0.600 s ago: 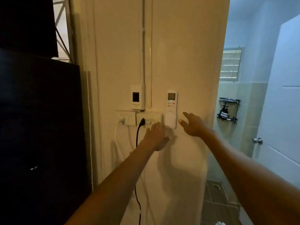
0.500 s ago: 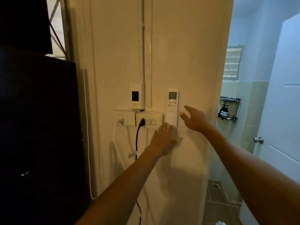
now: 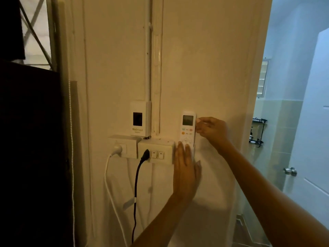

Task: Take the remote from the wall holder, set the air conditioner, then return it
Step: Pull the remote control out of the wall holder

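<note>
Head view, the only one. The air-conditioner remote [image 3: 187,130] sits upright in its wall holder [image 3: 193,154] on the cream wall [image 3: 213,68], display at top, lower end down in the pocket, just right of the switch-and-socket box [image 3: 156,151]. Right hand [image 3: 211,130] is at the remote's upper right edge, thumb and forefinger drawn narrow and touching that edge at display height; whether they have pinched it firmly I cannot tell, since only one side of the remote is contacted in view. Left hand [image 3: 186,168] lies flat and open, fingers together and extended, palm against the holder and wall below the remote, fingertips overlapping the remote's lower buttons. Judgement: the flat left hand is there to brace the holder so it stays on the wall while the right draws the remote upward; gripping high keeps the fingers clear of the pocket. Task is at its first step, remote not yet out. A black plug and cord [image 3: 142,157] and a white plug [image 3: 116,148] occupy the sockets left of the holder, near enough to the left wrist to be brushed. A small white box with a dark window [image 3: 139,119] is mounted above them, clear of both hands.
</note>
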Available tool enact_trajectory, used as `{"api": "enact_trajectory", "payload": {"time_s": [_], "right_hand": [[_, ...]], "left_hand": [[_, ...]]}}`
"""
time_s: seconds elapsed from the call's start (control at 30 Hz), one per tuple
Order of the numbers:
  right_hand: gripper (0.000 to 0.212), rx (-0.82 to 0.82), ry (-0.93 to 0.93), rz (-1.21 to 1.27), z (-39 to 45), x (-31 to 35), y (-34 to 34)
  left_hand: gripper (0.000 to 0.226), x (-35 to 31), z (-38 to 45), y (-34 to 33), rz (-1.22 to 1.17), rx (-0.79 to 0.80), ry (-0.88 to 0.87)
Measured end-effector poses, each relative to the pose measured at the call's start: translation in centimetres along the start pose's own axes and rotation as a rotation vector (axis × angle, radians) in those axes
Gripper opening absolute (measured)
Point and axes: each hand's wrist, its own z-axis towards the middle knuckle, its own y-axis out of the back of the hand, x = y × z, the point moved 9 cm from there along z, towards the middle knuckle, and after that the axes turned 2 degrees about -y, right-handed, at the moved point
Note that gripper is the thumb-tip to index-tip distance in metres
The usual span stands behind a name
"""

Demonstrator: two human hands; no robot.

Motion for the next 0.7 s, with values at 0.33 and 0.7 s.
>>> {"api": "enact_trajectory", "payload": {"time_s": [0.33, 0.7], "right_hand": [[0.031, -0.098, 0.108, -0.072, 1.0, 0.7, -0.6], [0.019, -0.125, 0.171, -0.127, 1.0, 1.8, -0.8]], "left_hand": [[0.069, 1.6, 1.1, -2.2, -0.126, -0.211, 0.117], [0.076, 2.0, 0.9, -2.7, -0.152, -0.246, 0.087]]}}
